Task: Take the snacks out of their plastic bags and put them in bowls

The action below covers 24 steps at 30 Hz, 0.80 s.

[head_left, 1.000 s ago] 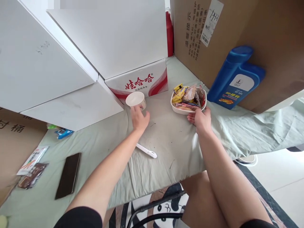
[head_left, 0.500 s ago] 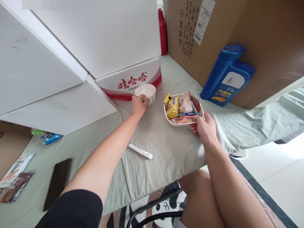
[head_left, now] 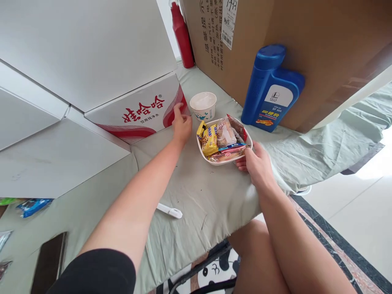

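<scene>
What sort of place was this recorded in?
Probably an indoor room, perhaps a home or storeroom corner: a cloth-covered surface sits above a smooth pale floor, with a large brown carton and a white box with red print standing on it.

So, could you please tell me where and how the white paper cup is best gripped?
I'd probably pinch the paper cup by its outer wall just below the rim, coming from its left with the left hand: it stands upright, that side is exposed, and the packet-filled tray sits close in front.
</scene>
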### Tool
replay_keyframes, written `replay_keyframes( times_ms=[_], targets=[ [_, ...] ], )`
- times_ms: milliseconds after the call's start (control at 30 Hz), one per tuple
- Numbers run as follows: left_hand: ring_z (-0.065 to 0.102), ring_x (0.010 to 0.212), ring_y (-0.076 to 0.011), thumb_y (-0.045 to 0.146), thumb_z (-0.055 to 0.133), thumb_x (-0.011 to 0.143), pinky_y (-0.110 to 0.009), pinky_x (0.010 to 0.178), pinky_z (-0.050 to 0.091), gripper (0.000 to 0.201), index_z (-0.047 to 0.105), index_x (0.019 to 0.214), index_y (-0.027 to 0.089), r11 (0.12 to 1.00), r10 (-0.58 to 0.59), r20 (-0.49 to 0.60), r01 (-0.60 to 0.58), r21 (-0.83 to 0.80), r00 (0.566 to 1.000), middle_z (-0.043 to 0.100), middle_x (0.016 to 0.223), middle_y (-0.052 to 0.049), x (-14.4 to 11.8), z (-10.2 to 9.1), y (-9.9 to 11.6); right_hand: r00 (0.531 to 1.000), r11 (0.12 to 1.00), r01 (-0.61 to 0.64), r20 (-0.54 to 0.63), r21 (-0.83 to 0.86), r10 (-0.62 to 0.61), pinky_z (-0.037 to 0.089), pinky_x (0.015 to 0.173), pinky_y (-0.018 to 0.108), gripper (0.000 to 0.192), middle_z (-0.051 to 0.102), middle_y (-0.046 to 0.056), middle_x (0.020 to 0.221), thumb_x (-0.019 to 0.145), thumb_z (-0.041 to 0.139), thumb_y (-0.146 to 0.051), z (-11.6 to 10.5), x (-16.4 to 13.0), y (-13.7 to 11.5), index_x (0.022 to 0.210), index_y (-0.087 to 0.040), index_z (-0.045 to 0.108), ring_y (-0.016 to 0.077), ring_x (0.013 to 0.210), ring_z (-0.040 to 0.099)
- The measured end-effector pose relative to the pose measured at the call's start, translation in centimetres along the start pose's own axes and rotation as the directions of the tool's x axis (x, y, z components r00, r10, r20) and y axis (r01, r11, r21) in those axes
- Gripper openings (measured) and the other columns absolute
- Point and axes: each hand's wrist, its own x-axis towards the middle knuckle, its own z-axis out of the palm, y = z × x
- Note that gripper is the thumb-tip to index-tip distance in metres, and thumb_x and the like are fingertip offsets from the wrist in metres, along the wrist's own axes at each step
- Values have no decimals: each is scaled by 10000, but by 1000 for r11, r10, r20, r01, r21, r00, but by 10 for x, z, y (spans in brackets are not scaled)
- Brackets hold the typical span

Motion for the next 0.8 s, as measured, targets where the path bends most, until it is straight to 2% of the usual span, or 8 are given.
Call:
replay_keyframes(
  times_ms=[100,133,200,267,367,500,667,800],
  targets=[
    [701,1158,-289,144,532,921,-468,1070,535,315,708,1180,176,992,23,111,-37,119,994,761,1121,-107,-35,-19,-29,1000,996,15,-13,86,-14,594,529,307,225,650,-15,632,902,513,-229,8,7,6,1112,-255,591,191,557,678],
    [670,1246,-297,151,550,909,-457,1126,510,299,726,1150,171,987,52,157,-75,145,986,745,1231,-127,-46,-24,-36,999,995,34,-28,96,-32,604,538,309,192,656,-15,642,924,515,-248,12,9,8,1103,-255,585,188,556,678],
    [590,1388,-297,188,520,948,-441,1223,436,378,704,1275,150,955,124,236,-181,235,964,658,1451,-146,-66,-30,-43,995,994,78,-61,74,-73,624,562,312,132,676,-9,671,956,532,-291,20,12,11,1075,-257,579,183,564,687],
    [546,1439,-301,220,463,990,-449,1248,409,450,650,1391,139,916,130,278,-223,333,952,597,1541,-140,-77,-32,-43,992,994,102,-78,49,-98,637,578,308,111,689,-4,687,972,547,-306,30,16,10,1067,-258,578,181,577,699],
    [542,1437,-303,239,422,1013,-462,1236,419,480,619,1441,154,892,104,294,-220,395,950,593,1549,-124,-81,-34,-37,995,995,74,-70,68,-69,636,557,285,143,684,-6,670,997,521,-268,47,26,0,1131,-251,564,177,578,708],
    [541,1438,-289,239,417,1016,-444,1240,411,471,626,1431,167,894,102,303,-221,389,948,599,1545,-116,-81,-37,-33,996,998,1,-84,57,4,628,546,235,232,656,-31,642,1040,453,-214,73,52,-23,1266,-243,498,146,565,703],
    [531,1446,-296,231,412,1016,-458,1239,401,470,626,1428,156,904,101,295,-211,371,950,576,1569,-132,-83,-38,-34,989,999,4,-146,-33,-9,604,528,219,230,639,-50,674,1075,450,-244,94,104,-51,1304,-255,449,121,537,666],
    [545,1426,-299,222,419,1013,-453,1236,400,461,635,1412,141,911,103,296,-210,355,949,588,1550,-139,-86,-36,-36,984,985,52,-158,-164,-78,608,596,269,262,667,-6,768,1096,431,-284,106,152,-71,1353,-235,436,120,567,655]
  ],
)
